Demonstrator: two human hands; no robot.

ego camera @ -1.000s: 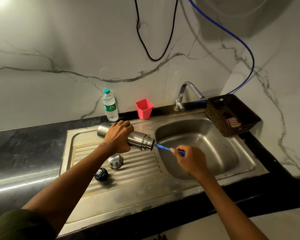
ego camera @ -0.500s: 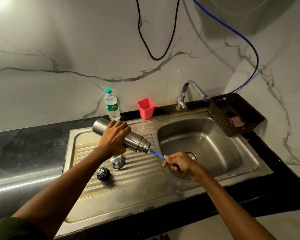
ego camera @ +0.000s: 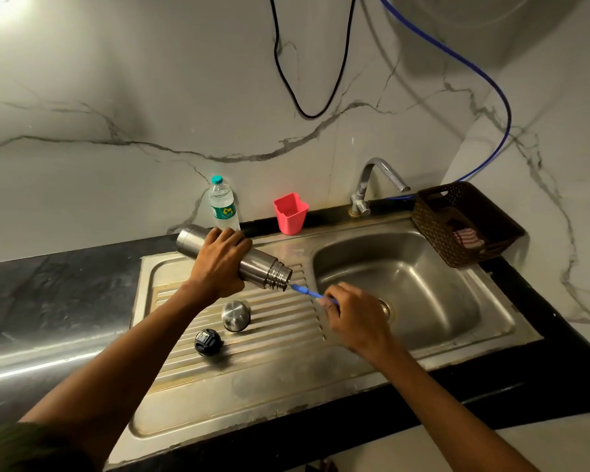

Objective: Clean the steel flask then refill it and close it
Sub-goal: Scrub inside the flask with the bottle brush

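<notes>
Head view: the left hand (ego camera: 218, 264) has its fingers curled round the middle of the steel flask (ego camera: 252, 264), holding it tilted above the ribbed drainboard (ego camera: 280, 321) with the open, threaded mouth pointing down and right toward the sink basin (ego camera: 423, 284). The right hand (ego camera: 358, 318) pinches the handle of a blue brush (ego camera: 307, 291) between fingertips and thumb, and the brush's far end sits at or just inside the flask's mouth. By my reading this is the cleaning step — scrubbing the inside — with refilling and closing not yet done. The steel cap (ego camera: 235, 315) and the black stopper (ego camera: 207, 342) lie apart on the drainboard, below the flask.

The next move seems to call for working the brush deeper along the flask's axis while the left hand keeps it steady, then a rinse under the tap (ego camera: 372, 182); the water bottle (ego camera: 222, 207) against the wall may serve for the refill.

Hard to make out: the brush head — hidden by the mouth, so how far in it reaches I cannot tell. The flask's inside is out of sight, and whether it holds water or soap is unknown. The right thumb is mostly hidden behind the hand
</notes>
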